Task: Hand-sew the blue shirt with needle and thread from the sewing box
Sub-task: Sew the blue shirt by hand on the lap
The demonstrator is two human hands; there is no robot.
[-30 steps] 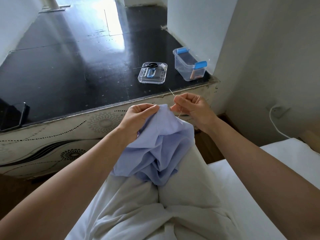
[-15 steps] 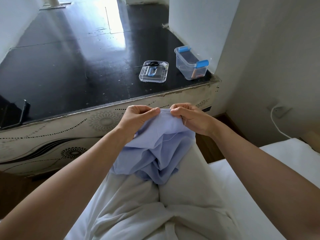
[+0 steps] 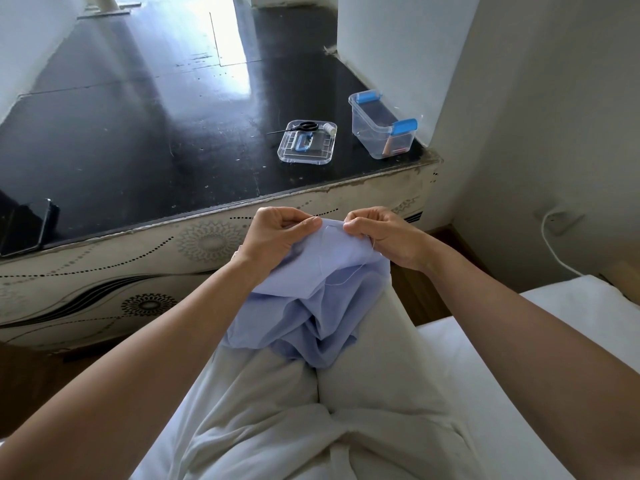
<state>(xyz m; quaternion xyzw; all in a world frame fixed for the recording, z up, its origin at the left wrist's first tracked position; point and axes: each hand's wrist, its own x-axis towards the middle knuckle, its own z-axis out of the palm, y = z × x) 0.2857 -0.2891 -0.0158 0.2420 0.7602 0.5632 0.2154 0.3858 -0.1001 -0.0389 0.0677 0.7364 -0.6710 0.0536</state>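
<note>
The blue shirt (image 3: 311, 299) lies bunched on my lap, over white trousers. My left hand (image 3: 277, 233) pinches its top edge on the left. My right hand (image 3: 381, 233) pinches the same edge on the right, fingers closed tight on the cloth; the needle is hidden in them. A thin white thread (image 3: 349, 273) runs across the fabric below my right hand. On the black tabletop beyond stand the clear sewing box (image 3: 381, 124) with blue clips and its clear lid (image 3: 308, 143), which holds black scissors (image 3: 301, 127) and a white spool (image 3: 329, 128).
A dark phone (image 3: 31, 226) lies at the left edge of the black table (image 3: 138, 133). The table's patterned front panel (image 3: 138, 271) stands close before my knees. A white cable (image 3: 550, 244) hangs by the wall at right, above a white mattress (image 3: 519, 358).
One second ago my right hand held the needle raised above the cloth edge. It has since come down onto the fabric, and the needle is no longer visible. My left hand kept its hold.
</note>
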